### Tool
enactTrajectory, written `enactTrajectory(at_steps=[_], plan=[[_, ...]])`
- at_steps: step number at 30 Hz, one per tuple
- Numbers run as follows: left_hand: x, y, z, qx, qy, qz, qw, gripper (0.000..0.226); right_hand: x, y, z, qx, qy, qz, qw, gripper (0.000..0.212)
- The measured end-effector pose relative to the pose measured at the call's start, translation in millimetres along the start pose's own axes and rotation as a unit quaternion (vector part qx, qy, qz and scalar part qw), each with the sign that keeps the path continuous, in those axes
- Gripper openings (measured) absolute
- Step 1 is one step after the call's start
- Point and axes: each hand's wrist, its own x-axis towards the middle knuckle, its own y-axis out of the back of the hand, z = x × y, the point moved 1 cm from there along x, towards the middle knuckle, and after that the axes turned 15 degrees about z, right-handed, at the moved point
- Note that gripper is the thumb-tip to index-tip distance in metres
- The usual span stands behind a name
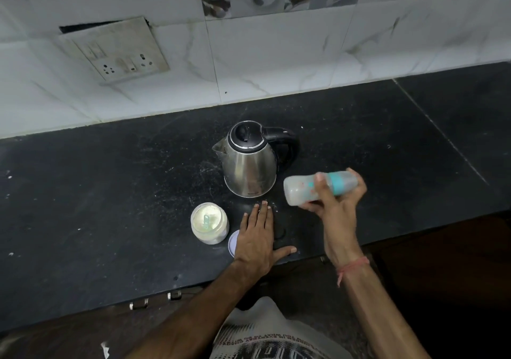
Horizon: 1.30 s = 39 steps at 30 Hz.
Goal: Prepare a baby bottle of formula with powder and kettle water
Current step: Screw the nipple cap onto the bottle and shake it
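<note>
On the black stone counter in front of me stands the stainless-steel electric kettle with a black lid and handle, upright, spout turned left and handle to the right. Near its base on the left sits the open clear jar of pale formula powder, a small teal scoop lying inside it. The jar's round white lid lies flat just beside the jar, partly under my left hand. That hand rests palm-down on the counter between jar and kettle — fingers straight and together, thumb spread to the right, holding nothing.

My right hand is raised above the counter to the right of the kettle, fingers and thumb wrapped round the clear baby bottle with a teal collar and cloudy milky contents. The bottle lies nearly horizontal — its long axis runs left to right, base toward the kettle, capped end to the right. It is blurred. A reddish thread circles my right wrist. Behind, a grimy socket plate hangs on the white marbled tile wall.
</note>
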Motion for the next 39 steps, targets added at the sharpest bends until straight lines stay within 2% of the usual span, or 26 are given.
enactTrajectory(at_steps=[3, 4, 7, 8, 11, 12, 15, 16, 19, 20, 23, 24, 26, 27, 30, 31, 32, 34, 35, 38, 39], plan=[[-5, -1, 1, -0.01, 0.001, -0.002, 1.0, 0.13, -1, 5, 6, -0.102, 0.005, -0.122, 0.987, 0.075], [-5, -1, 1, -0.012, 0.002, -0.003, 1.0, 0.13, -1, 7, 5, -0.11, 0.021, -0.129, 0.985, 0.076], [1, 1, 0, 0.006, 0.001, -0.004, 1.0, 0.131, -1, 6, -1, -0.023, 0.032, -0.019, 0.999, 0.076], [2, 0, 0, 0.005, 0.001, -0.005, 1.0, 0.132, -1, 4, -2, -0.023, 0.023, -0.014, 0.999, 0.077], [-5, -4, -1, -0.028, 0.002, -0.003, 1.0, 0.132, -4, 6, 3, -0.09, 0.025, -0.131, 0.987, 0.081], [-6, -4, -2, -0.029, 0.001, -0.003, 1.0, 0.133, -5, 6, 3, -0.081, 0.03, -0.129, 0.988, 0.08], [1, -2, -1, -0.002, -0.002, 0.001, 1.0, 0.133, -7, 3, -4, 0.006, 0.035, -0.02, 0.999, 0.076], [2, -3, -1, 0.0, -0.003, 0.003, 1.0, 0.132, -5, 2, -6, -0.003, 0.033, -0.025, 0.999, 0.077], [-3, -9, -3, -0.046, 0.006, 0.015, 0.999, 0.135, -5, 4, -4, -0.122, 0.054, -0.176, 0.975, 0.083], [-5, -10, -4, -0.048, 0.006, 0.017, 0.999, 0.136, -6, 5, -4, -0.12, 0.06, -0.175, 0.975, 0.082], [1, -5, -2, -0.005, -0.003, 0.006, 1.0, 0.134, -4, 4, -9, -0.031, 0.061, -0.043, 0.997, 0.077], [3, -3, -1, -0.001, -0.002, 0.003, 1.0, 0.134, -3, 2, -10, -0.036, 0.058, -0.043, 0.997, 0.077], [0, -3, 0, -0.007, -0.002, -0.001, 1.0, 0.136, -4, 3, -6, -0.078, 0.064, -0.113, 0.989, 0.079], [-2, -4, -1, -0.008, -0.003, -0.006, 1.0, 0.136, -6, 3, -4, -0.081, 0.068, -0.107, 0.989, 0.078], [0, -2, -2, 0.004, 0.002, -0.017, 1.0, 0.133, -7, 2, -6, 0.001, 0.061, 0.042, 0.997, 0.072], [2, 0, 0, 0.004, 0.004, -0.014, 1.0, 0.133, -6, 3, -9, 0.004, 0.057, 0.052, 0.997, 0.071], [2, 1, 1, 0.0, 0.004, -0.013, 1.0, 0.133, -5, 2, -10, -0.015, 0.043, 0.016, 0.999, 0.071], [0, 1, 1, -0.017, 0.004, -0.016, 1.0, 0.133, -4, 6, -8, -0.085, 0.027, -0.113, 0.99, 0.073], [-2, 1, 0, -0.02, 0.004, -0.016, 1.0, 0.134, -6, 6, -7, -0.096, 0.028, -0.129, 0.987, 0.075], [-1, 2, -1, 0.002, -0.001, -0.01, 1.0, 0.132, -12, 1, -6, -0.025, 0.037, -0.023, 0.999, 0.075], [1, 0, 0, 0.001, 0.0, -0.006, 1.0, 0.132, -13, -1, -6, -0.024, 0.028, -0.019, 0.999, 0.076]])
